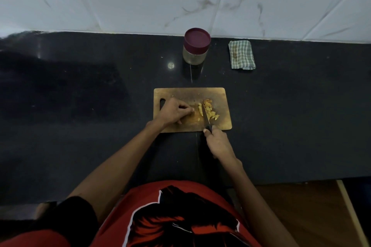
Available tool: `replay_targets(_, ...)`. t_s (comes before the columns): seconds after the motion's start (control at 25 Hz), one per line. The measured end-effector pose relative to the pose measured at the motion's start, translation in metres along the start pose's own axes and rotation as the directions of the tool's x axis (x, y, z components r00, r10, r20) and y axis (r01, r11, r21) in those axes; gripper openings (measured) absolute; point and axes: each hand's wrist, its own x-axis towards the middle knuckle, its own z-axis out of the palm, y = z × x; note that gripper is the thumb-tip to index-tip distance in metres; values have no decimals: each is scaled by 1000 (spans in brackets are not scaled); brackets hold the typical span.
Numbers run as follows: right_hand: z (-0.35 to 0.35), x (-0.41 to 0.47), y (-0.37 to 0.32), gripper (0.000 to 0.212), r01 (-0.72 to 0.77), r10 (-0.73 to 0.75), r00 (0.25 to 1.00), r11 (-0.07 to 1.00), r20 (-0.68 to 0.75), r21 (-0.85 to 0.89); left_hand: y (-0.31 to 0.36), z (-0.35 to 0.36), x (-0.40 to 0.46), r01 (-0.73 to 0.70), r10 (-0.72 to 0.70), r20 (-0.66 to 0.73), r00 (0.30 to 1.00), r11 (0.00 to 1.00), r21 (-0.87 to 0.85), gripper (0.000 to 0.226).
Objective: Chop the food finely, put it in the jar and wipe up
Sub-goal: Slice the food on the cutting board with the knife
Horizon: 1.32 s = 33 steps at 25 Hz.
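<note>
A wooden cutting board [180, 94] lies on the dark counter. Yellow chopped food pieces [209, 111] sit on its right half. My right hand [218, 142] grips the black handle of a knife [205, 115], whose blade rests among the pieces. My left hand [175, 111] lies on the board's left half, fingers curled, fingertips close to the food; whether it pins a piece is unclear. A clear jar [195, 46] with a maroon lid on stands behind the board.
A folded green checked cloth [242, 55] lies to the right of the jar near the marble-tiled wall. The black counter [80, 106] stretches wide on both sides. Its front edge runs just ahead of my red shirt.
</note>
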Motion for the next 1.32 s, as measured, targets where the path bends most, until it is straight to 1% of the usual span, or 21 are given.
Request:
replay_targets(0.08, 1, -1, 0, 24, -18, 15, 999, 998, 41, 67, 1, 1, -2, -20, 21, -23, 1000, 999, 28, 17)
replay_targets(0.12, 1, -3, 0, 24, -22, 18, 998, 997, 52, 80, 1, 1, -3, -55, 59, -57, 997, 996, 73, 18)
replay_targets(0.2, 4, -3, 0, 24, -15, 9, 998, 996, 59, 93, -5, 4, -7, -138, 177, -148, 973, 961, 241, 22)
replay_targets(0.24, 6, -3, 0, 22, -11, 5, 998, 995, 58, 99, -9, 6, -9, -164, 223, -167, 960, 936, 311, 23)
replay_targets(0.28, 7, -3, 0, 21, -11, 5, 998, 995, 57, 102, -13, 9, -12, -178, 249, -174, 953, 922, 344, 24)
replay_targets(0.36, 7, -3, -1, 19, -7, 1, 999, 995, 53, 101, -17, 14, -14, -187, 259, -188, 947, 924, 332, 25)
replay_targets(0.48, 8, -4, -2, 17, 17, -21, 998, 997, 50, 76, -17, 14, -14, -168, 238, -217, 947, 939, 300, 30)
replay_targets(0.56, 8, -5, -5, 19, 45, -46, 998, 998, 38, 32, -17, 12, -13, -157, 224, -222, 949, 946, 283, 31)
replay_targets(0.64, 10, -6, -8, 21, 75, -75, 997, 997, 15, -29, -18, 13, -12, -160, 223, -231, 947, 951, 263, 28)
replay_targets(0.8, 14, -6, -18, 23, 115, -114, 993, 985, 19, -128, -17, 12, -11, -150, 221, -257, 941, 952, 266, 26)
replay_targets(0.96, 18, -6, -24, 28, 122, -121, 992, 974, 21, -191, -16, 14, -13, -162, 226, -278, 934, 958, 237, 22)
replay_targets(1.16, 21, -8, -23, 27, 142, -148, 989, 956, -4, -258, -18, 14, -12, -162, 215, -269, 939, 965, 206, 21)
replay_targets(1.32, 24, -8, -26, 26, 125, -135, 991, 949, -18, -288, -18, 16, -12, -148, 205, -270, 941, 965, 216, 20)
